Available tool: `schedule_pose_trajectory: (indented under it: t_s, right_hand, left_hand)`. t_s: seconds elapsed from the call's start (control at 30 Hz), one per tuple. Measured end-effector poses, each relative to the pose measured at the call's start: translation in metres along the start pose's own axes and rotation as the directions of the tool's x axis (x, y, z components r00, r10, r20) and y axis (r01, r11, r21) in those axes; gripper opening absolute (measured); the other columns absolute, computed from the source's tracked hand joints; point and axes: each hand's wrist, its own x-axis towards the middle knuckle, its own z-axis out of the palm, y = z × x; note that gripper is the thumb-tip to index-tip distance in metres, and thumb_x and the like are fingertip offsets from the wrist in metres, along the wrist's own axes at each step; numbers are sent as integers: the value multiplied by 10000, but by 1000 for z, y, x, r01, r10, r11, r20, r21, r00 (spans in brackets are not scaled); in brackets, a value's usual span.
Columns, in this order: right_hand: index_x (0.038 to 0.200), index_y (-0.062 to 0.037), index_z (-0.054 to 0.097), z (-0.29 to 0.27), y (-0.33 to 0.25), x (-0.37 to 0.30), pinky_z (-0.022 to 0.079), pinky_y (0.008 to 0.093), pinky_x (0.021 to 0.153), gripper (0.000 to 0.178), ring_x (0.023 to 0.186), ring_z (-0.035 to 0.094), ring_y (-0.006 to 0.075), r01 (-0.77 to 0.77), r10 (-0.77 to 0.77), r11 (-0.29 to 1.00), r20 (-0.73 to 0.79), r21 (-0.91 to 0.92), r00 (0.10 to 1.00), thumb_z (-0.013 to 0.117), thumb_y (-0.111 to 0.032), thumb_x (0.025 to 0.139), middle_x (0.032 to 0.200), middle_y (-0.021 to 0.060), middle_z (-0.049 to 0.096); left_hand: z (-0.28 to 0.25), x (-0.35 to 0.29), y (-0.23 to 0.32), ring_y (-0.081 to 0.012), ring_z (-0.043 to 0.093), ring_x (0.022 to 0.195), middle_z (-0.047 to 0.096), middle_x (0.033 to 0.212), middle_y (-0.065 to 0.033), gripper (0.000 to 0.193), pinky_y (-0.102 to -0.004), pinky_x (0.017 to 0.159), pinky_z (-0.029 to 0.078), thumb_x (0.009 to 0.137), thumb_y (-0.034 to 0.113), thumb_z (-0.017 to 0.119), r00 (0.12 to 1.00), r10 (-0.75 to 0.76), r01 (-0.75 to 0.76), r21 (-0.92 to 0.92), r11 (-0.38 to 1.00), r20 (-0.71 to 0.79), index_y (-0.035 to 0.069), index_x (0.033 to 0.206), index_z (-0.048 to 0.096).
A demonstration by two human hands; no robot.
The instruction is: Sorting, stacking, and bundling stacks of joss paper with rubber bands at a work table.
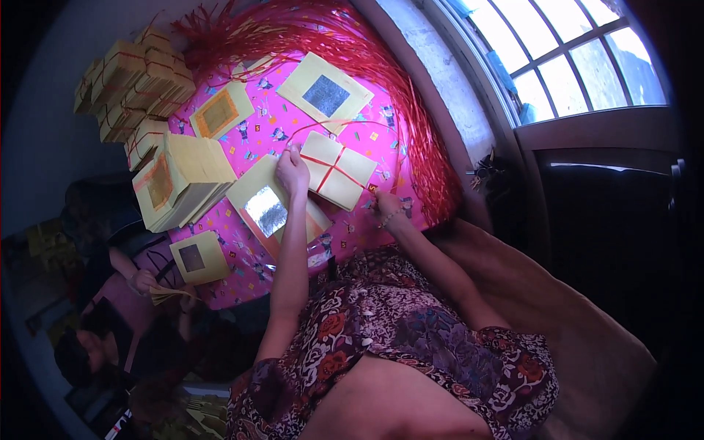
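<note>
The left hand (292, 171) and right hand (392, 210) seemingly pinch red ribbon (334, 168) at opposite sides. This probably keeps it tight around the paper stack (353, 166).

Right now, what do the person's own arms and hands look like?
Left hand and right hand: no gloves. Forearms bare. Left sleeve and right sleeve: short, loose, dark, with a red, purple and pale floral print. Thin bracelet at the right wrist.

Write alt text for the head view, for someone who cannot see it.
A person's left hand and right hand are at opposite sides of a pale yellow paper bundle crossed by red ribbon, on a pink patterned tablecloth. Tied stacks are piled at upper left; a co-worker's hand holds papers below.
</note>
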Motion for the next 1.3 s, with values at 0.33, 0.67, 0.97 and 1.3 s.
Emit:
schedule_pose_trajectory:
  t_s: [0.33,0.67,0.97,1.3]
  right_hand:
    - [660,-77,590,-4,15,28,398,260,481,311,495,472,81,378,-441,857,-120,-350,889,673,-298,863,591,-19,553]
    - [713,-48,624,19,19,16,446,264,517,290,553,551,91,334,-357,932,-192,-143,914,679,-300,845,656,18,621]
    - [794,-78,581,33,3,5,485,252,528,190,562,575,107,377,-358,918,-152,122,921,600,-225,913,697,9,612]
    - [917,-21,613,5,-89,1,524,228,692,115,747,628,103,741,-804,573,62,351,592,569,-125,942,845,41,655]
  left_hand:
    - [17,87,-17,-363,663,851,674,892,-228,302,-429,746,512,821,279,671,786,-259,-24,446,895,562,-9,910,688]
    - [48,93,-55,-180,655,748,685,868,-108,244,-328,638,519,890,201,607,557,-276,345,84,935,783,-28,926,684]
    - [34,80,-38,-174,648,839,676,959,-106,271,-305,729,510,953,223,529,607,-83,525,-321,788,791,-7,1047,638]
    - [19,61,10,-119,566,933,632,954,-39,347,-293,890,451,1021,286,391,745,262,374,-710,597,613,29,1206,533]
